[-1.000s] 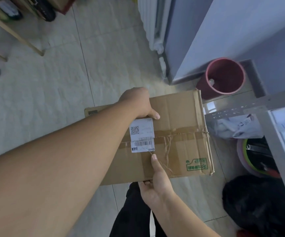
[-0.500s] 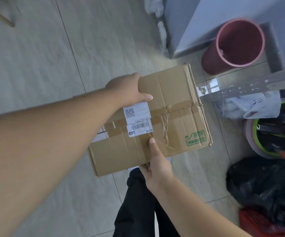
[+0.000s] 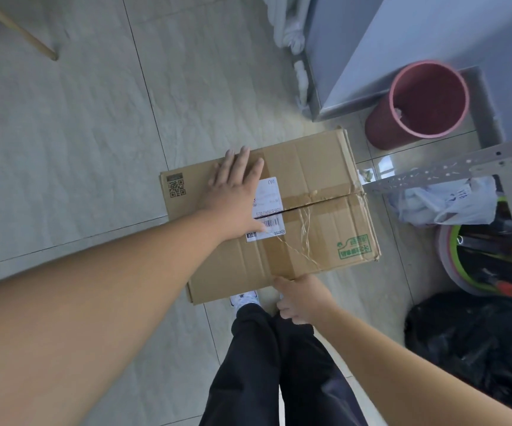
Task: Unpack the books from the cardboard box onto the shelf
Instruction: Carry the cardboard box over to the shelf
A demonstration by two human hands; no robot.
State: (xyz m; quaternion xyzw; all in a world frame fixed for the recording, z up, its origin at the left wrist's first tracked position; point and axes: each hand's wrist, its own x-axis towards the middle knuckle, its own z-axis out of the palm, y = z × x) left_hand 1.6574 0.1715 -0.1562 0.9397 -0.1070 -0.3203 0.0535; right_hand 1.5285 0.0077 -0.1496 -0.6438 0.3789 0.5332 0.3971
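Note:
The closed cardboard box is taped along its middle seam, with a white shipping label and loose string on top. It sits low over the tiled floor, just in front of my feet. My left hand lies flat on the box top, fingers spread, partly over the label. My right hand is at the box's near edge with its fingers curled; its upper side touches the cardboard, and a grip is not visible. No books show. A corner of the grey perforated metal shelf juts in at the right.
A pink bin stands beyond the box's far right corner, beside a grey cabinet. A white plastic bag, a basin of tools and a black bag crowd the right. A wooden leg is far left.
The box has gone down toward the floor. My left hand went from gripping its far edge to lying flat on top. My right thumb came off the top, to the near edge.

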